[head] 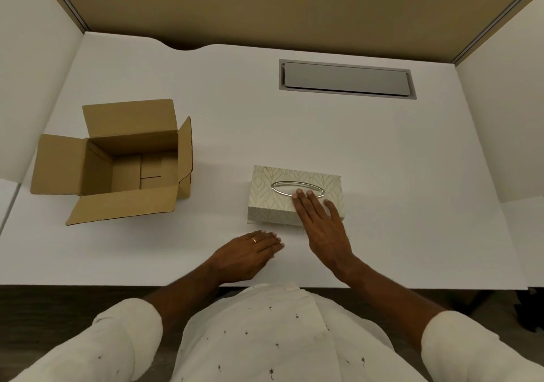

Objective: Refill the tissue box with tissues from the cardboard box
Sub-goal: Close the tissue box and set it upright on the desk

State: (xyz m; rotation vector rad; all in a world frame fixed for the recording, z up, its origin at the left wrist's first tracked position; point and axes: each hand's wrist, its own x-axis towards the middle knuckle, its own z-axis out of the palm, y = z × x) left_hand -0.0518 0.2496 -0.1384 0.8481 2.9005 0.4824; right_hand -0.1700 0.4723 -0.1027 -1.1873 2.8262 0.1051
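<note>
A patterned beige tissue box (pixel 270 184) with an oval slot on top lies in the middle of the white desk (pixel 382 175). My right hand (pixel 321 225) lies flat on its near right part, fingers straight, fingertips at the slot's rim. White tissue shows inside the slot. My left hand (pixel 247 253) rests palm down on the desk just in front of the box, holding nothing, a ring on one finger. A brown cardboard box (pixel 117 160) stands at the left with its flaps spread open; only its bare bottom shows inside.
A grey cable hatch (pixel 347 79) is set into the desk at the back right. White partition panels (pixel 500 116) stand on both sides and a tan wall runs behind. The desk's front edge is close to my body.
</note>
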